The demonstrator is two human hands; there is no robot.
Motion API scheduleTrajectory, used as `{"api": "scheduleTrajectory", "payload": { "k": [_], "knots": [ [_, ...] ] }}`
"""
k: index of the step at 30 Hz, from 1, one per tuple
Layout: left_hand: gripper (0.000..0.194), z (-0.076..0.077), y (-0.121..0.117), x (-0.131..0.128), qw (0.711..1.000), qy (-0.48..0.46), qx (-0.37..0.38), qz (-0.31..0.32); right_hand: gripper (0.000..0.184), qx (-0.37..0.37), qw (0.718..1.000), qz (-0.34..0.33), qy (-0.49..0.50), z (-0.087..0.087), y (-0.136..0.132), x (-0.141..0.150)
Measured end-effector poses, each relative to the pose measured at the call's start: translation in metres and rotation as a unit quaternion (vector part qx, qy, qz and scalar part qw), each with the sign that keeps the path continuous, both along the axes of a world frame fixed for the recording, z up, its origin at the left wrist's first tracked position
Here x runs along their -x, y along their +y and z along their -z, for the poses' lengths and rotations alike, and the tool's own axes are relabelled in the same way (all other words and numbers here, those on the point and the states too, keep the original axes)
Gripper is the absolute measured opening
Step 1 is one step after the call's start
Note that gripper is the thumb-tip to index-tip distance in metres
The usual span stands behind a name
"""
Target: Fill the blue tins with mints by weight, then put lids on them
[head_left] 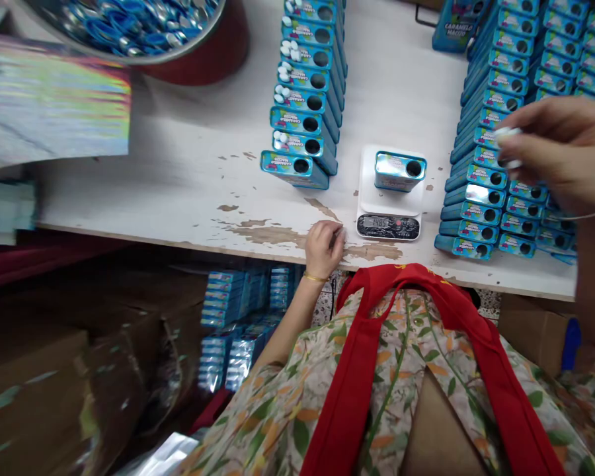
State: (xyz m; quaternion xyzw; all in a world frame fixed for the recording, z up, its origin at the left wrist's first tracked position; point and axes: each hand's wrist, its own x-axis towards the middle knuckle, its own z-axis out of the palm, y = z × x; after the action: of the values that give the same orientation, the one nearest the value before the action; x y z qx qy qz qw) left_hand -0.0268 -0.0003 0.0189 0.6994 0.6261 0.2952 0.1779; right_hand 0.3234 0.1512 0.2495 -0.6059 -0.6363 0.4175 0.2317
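Observation:
My right hand (pixel 565 145) is raised over the tins on the right, pinching small white candies (pixel 508 135) in its fingers. My left hand (pixel 324 248) rests at the table's front edge with its fingers curled in, and nothing shows in it. Between the hands stands a white digital scale (pixel 367 198) with a lit display. On it sits a blue tin (pixel 399 180), upright, with a dark round hole in its top. Left of the scale runs a row of similar tins (pixel 295 168); white candies (pixel 281 94) lie on several of their tops.
Several columns of blue tins (pixel 471 213) fill the table's right side. A large metal bowl (pixel 198 56) of blue and silver pieces stands at the back left, near shiny printed sheets (pixel 54 106). Below the table are stacked tins (pixel 223 297) and brown cartons (pixel 34 377).

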Motion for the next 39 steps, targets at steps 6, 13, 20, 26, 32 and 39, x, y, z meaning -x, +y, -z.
{"api": "scheduleTrajectory", "payload": {
  "k": [6,13,20,26,32,39],
  "knots": [
    [0.019,0.000,0.000,-0.001,1.000,-0.009,-0.001,0.001,0.010,0.061,0.984,-0.163,-0.043,0.041,0.012,0.077],
    [0.019,-0.002,-0.001,-0.001,1.000,-0.021,0.000,0.005,0.022,0.005,0.977,-0.188,-0.096,0.051,0.023,0.075],
    [0.018,-0.002,-0.001,-0.001,0.999,-0.030,-0.012,0.009,0.008,0.110,0.989,-0.093,0.046,0.030,0.025,0.089],
    [0.018,-0.003,-0.001,-0.001,1.000,-0.022,-0.005,0.009,0.021,0.232,0.937,0.059,0.254,0.033,0.016,0.062],
    [0.016,-0.002,-0.001,-0.001,0.999,-0.031,-0.007,0.008,0.006,0.217,0.948,0.064,0.222,0.045,-0.002,0.039],
    [0.015,-0.001,-0.001,-0.001,0.999,-0.013,-0.039,0.014,0.012,0.095,0.986,-0.011,0.137,0.042,-0.003,0.058]
  ]
}}
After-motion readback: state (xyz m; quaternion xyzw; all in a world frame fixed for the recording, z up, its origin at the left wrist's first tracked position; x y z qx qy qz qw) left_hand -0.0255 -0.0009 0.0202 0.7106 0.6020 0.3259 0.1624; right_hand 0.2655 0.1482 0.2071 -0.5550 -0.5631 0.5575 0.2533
